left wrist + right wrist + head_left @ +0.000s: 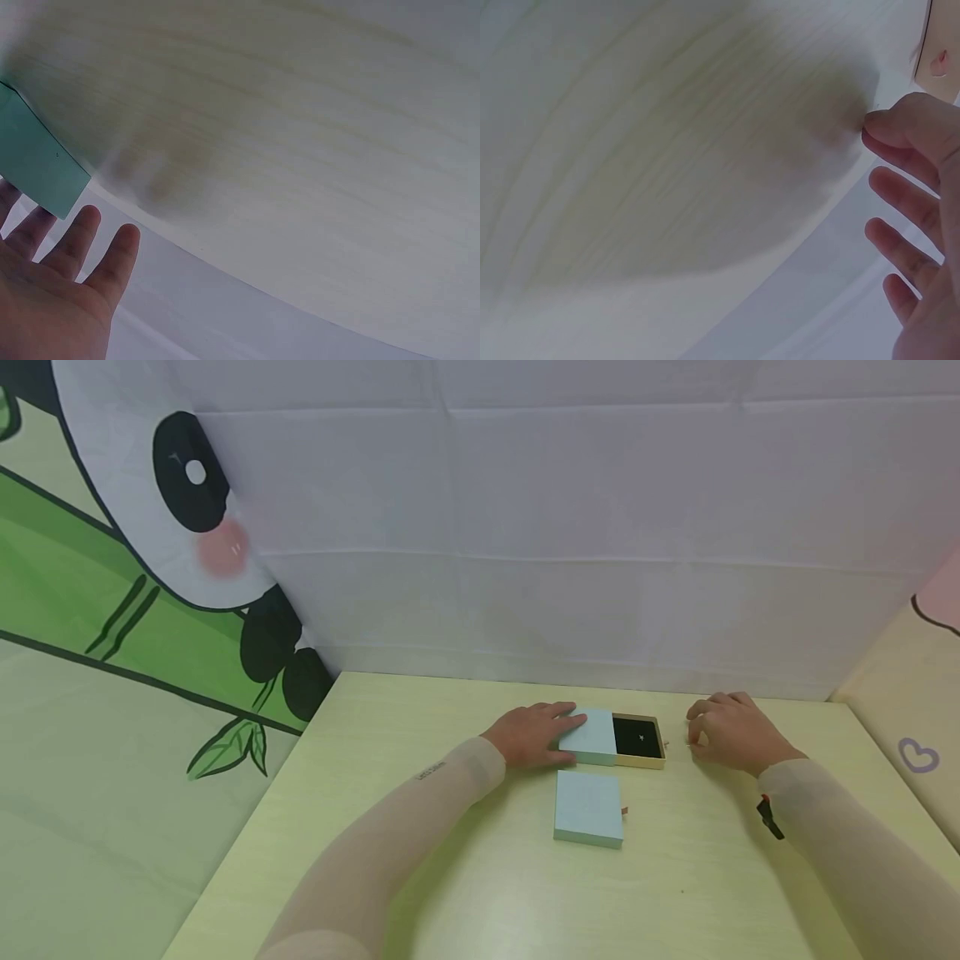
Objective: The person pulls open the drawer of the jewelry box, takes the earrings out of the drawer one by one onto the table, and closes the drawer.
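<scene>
A pale blue drawer-style jewelry box (588, 735) lies on the table, its black-lined inner tray (636, 737) slid out to the right. On that black lining sits a small star-shaped silvery piece. My left hand (531, 735) holds the box at its left end, thumb by the near edge and fingers over the top and far edge. Right of the tray, my right hand (738, 733) brings thumb and index finger together on a tiny shiny piece, mostly hidden; its other fingers are loosely bent. A second pale blue box (588, 806), closed, lies nearer, with a small reddish pull tab.
The pale wood-grained table (480, 877) ends at the back against a white cloth (570, 527). On the left hangs a printed green panda cloth (97, 577); a cream cloth (900, 718) stands at the right.
</scene>
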Action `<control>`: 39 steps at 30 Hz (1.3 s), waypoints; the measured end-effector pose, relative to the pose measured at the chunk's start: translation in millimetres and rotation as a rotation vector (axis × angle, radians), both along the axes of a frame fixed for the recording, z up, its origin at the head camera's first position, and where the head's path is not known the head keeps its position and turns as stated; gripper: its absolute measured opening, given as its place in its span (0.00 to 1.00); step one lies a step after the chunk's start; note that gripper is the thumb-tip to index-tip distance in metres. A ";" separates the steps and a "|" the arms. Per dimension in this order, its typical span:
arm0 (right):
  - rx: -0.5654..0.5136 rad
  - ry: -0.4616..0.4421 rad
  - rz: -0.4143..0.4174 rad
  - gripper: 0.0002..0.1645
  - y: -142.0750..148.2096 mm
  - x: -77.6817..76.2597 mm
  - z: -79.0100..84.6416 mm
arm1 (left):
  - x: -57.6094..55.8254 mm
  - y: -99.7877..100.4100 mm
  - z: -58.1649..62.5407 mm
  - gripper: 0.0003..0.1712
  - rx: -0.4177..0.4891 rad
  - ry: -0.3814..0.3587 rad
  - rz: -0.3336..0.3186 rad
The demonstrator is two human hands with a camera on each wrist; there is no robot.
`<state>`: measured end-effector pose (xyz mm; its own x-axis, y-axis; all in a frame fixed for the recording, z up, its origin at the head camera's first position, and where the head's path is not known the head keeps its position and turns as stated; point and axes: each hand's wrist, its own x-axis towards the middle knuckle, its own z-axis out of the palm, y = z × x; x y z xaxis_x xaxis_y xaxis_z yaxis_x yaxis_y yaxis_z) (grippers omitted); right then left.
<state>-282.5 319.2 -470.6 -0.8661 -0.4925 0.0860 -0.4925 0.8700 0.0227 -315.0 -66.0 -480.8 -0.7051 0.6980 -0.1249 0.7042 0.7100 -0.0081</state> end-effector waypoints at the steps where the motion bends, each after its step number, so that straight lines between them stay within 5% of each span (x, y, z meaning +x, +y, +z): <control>1: -0.001 0.000 -0.001 0.06 0.1 0.1 -0.2 | 0.2 0.1 0.0 0.51 -0.001 0.000 0.000; 9: 0.004 0.007 -0.002 0.06 0.7 0.5 -1.6 | 0.1 1.3 -0.5 0.50 -0.005 0.013 -0.004; 39: -0.004 -0.005 0.041 0.05 13.8 -34.6 5.0 | -17.3 12.6 -0.4 0.50 -0.023 0.009 0.046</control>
